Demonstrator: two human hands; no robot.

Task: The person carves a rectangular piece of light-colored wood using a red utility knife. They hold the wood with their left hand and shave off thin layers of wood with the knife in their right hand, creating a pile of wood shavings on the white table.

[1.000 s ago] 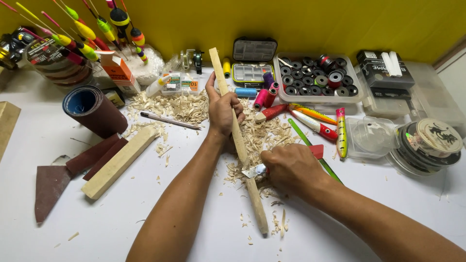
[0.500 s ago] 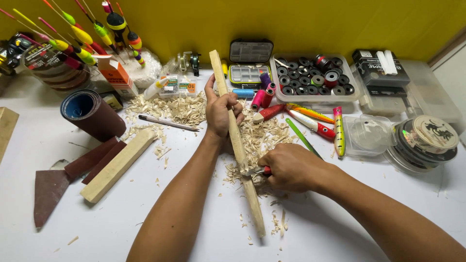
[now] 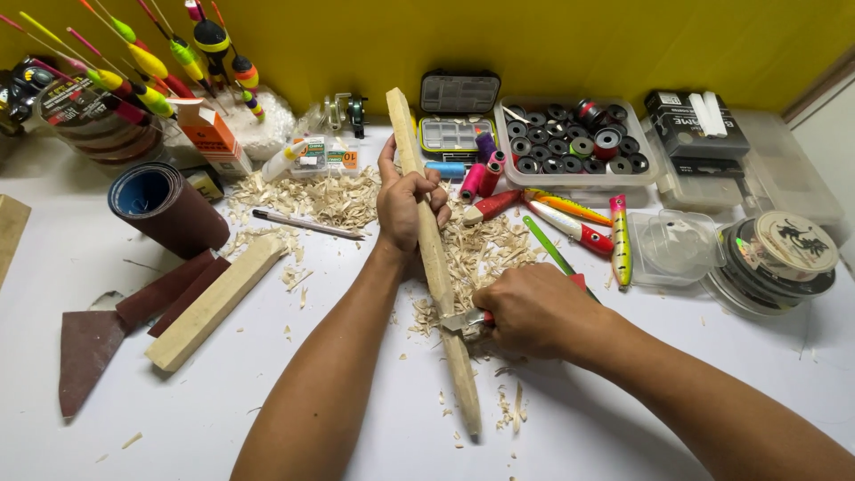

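Note:
A long pale wooden stick (image 3: 434,249) lies tilted over the white table (image 3: 623,419), its near end pointing toward me. My left hand (image 3: 405,200) grips the stick's upper part. My right hand (image 3: 530,310) is closed on a small red-handled knife (image 3: 468,321) whose blade rests against the stick's right side, below the left hand. Pale wood shavings (image 3: 485,254) are heaped under and around the stick.
A square wooden block (image 3: 214,303) and dark sandpaper pieces (image 3: 116,334) lie at left, with a sandpaper roll (image 3: 165,209) behind. Fishing lures (image 3: 579,227), a tray of spools (image 3: 574,142), line reels (image 3: 779,258), a pencil (image 3: 307,225) and colourful floats (image 3: 151,67) crowd the back and right.
My right hand with the knife has slid a little up and down along the stick's lower half. My left hand keeps its grip on the upper part.

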